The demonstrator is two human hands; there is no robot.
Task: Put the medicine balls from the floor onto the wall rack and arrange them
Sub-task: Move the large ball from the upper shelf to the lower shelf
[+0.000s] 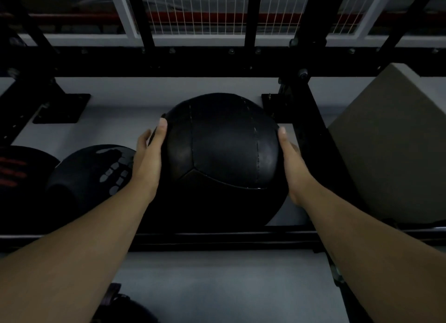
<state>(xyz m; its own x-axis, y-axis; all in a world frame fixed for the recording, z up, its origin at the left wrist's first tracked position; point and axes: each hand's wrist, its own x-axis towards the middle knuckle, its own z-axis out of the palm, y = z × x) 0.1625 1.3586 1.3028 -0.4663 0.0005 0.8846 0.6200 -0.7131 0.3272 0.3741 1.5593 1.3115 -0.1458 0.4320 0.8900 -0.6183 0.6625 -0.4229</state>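
Here, the black medicine ball [224, 153] sits between my two hands, pressed from either side. My left hand [149, 158] lies flat against its left flank, fingers spread wide and curving around toward the back, thumb [162, 129] up on the near upper curve. My right hand [290, 163] cups the right flank the same way, palm on the ball, the thumb tip showing at its upper edge while the other fingers are hidden behind the curve. Both hands are splayed open to the width of the ball and grip it only by squeezing inward.

The ball is round and matte, made of leather-like panels joined by stitched seams that meet at a point low on the near face; a few seams look scuffed pale. It is over the rack's lower front rail [217, 238], roughly at the rail's middle; whether it rests on the rail I cannot tell.

Just beside it toward the left end lies another dark ball [91, 175] with a grey printed pattern, touching my left wrist area. Further left, at the edge, is a dark round thing with red stripes [14, 170]. Toward the right end stands a drab, flat-sided block [391, 141]. The rack [217, 62] is black steel with bolted posts, against a pale wall, with a white wire grid [193, 8] above. The floor [217, 286] is smooth grey.
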